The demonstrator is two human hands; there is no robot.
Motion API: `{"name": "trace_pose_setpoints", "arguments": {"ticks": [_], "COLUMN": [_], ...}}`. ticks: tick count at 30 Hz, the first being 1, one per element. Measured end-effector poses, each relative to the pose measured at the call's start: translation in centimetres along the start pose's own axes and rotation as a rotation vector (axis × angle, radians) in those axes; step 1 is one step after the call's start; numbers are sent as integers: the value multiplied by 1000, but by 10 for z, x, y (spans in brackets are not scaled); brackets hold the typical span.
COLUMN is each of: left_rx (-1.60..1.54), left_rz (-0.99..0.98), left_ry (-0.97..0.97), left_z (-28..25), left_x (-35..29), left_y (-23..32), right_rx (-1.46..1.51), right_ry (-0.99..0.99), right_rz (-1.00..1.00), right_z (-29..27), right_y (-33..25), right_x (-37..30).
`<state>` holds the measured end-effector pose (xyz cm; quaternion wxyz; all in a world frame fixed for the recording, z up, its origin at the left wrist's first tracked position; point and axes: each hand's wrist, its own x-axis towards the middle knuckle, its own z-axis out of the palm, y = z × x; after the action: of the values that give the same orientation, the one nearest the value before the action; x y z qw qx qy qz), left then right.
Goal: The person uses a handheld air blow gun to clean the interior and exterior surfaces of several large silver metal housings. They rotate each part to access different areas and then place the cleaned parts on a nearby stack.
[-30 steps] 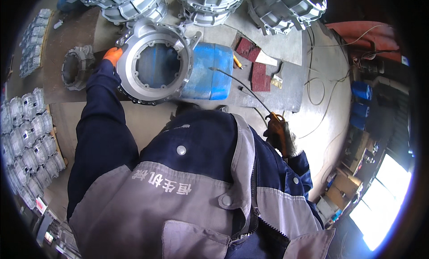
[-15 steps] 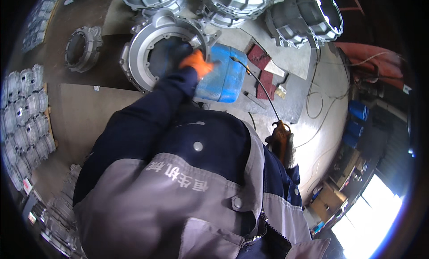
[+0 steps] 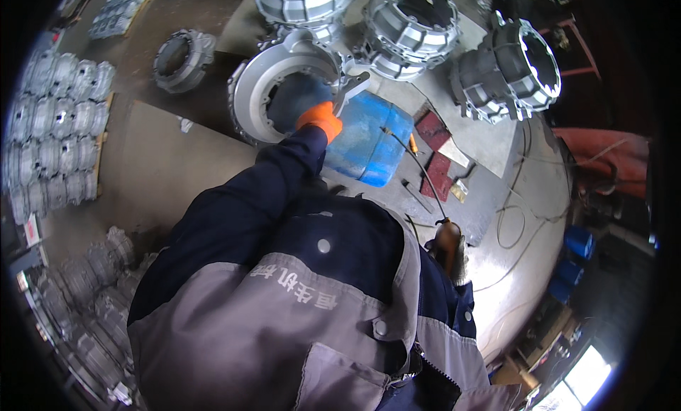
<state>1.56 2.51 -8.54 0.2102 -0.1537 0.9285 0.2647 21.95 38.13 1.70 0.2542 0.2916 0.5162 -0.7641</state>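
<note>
My left hand [image 3: 320,121], in an orange glove, is closed at the near right rim of a large silver ring-shaped metal housing [image 3: 255,91]; its fingertips are partly hidden. The housing leans, its wide round opening facing me, beside a blue plastic drum [image 3: 365,141] lying on its side. A bracket on the housing's rim overlaps the drum. Low on the right, my right hand [image 3: 460,262], in a pale glove, grips a hand tool [image 3: 445,244] with an orange-brown body. From it a long thin curved rod reaches up over the drum's right end.
Silver housings [image 3: 411,31] stand stacked at the back, with another [image 3: 507,70] to their right. A smaller ring casting [image 3: 183,59] lies at the far left, near rows of castings [image 3: 53,141]. Dark red blocks [image 3: 436,177] and a hose [image 3: 521,226] lie on the right.
The view has swung, so the scene sits farther right and lower. My left hand, blurred before, now shows at the housing's near right rim. The housing's bracket now overlaps the drum more.
</note>
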Motion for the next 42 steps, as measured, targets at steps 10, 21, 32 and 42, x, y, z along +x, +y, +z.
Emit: {"name": "trace_pose_setpoints", "arguments": {"ticks": [10,21,32,42], "left_rx": [-626,-1039,-407,113], "left_rz": [166,-81,-208,-484], "left_ry": [123,311,558,343], "left_z": [-88,-216,-366,-260], "left_x": [-5,24,221,366], "left_y": [-105,-305,-415,-460], "right_rx": [16,56,-8,-23], "right_ry": [-215,-271,-20,217], "right_rz": [-84,17,120,180], "right_z": [33,177,266,293], "right_y": [-16,-27,-4,18], "right_x": [54,114,121,103]}}
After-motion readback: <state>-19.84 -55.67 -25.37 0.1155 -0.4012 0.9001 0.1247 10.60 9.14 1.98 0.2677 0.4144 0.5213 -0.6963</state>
